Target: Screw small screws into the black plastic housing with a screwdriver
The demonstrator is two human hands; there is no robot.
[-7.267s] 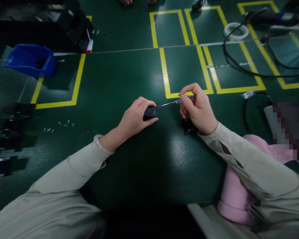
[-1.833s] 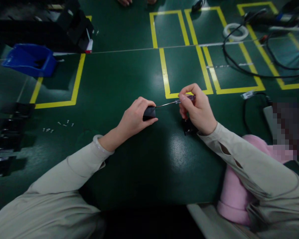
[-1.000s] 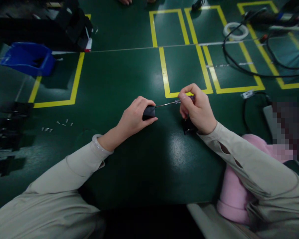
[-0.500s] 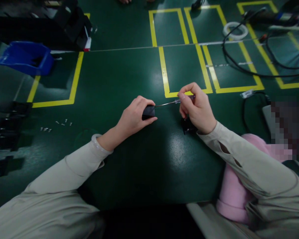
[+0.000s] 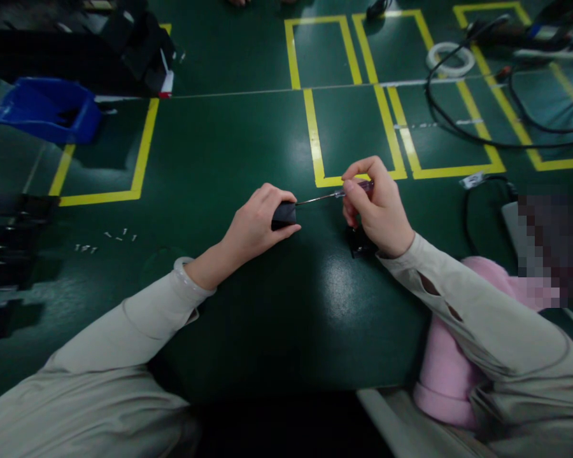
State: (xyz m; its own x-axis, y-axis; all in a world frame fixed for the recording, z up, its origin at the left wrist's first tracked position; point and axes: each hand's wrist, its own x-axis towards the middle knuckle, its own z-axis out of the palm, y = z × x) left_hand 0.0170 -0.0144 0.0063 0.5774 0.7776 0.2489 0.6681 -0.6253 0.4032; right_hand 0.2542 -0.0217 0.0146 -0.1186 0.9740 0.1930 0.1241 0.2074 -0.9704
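My left hand (image 5: 255, 222) grips a small black block-like part (image 5: 284, 215) between thumb and fingers, just above the green table. A screwdriver (image 5: 341, 192) with a clear handle is pinched in my right hand (image 5: 375, 207). Its thin metal shaft points left, and the tip meets the upper right edge of the black part; the exact contact point is too small to make out. Under my right hand lies another black piece (image 5: 360, 243), partly hidden by the fingers. Several small screws (image 5: 119, 235) lie loose on the table to the left.
A blue bin (image 5: 52, 111) stands at the far left, with several black parts (image 5: 14, 261) below it. Yellow tape (image 5: 318, 140) marks rectangles on the table. Black cables (image 5: 439, 114) and a white tape ring (image 5: 451, 60) lie at upper right. Another person's hand (image 5: 240, 2) shows at the top edge.
Almost nothing differs. The view has shifted very slightly, and my right hand with the screwdriver has turned a little; the tip stays at the black part.
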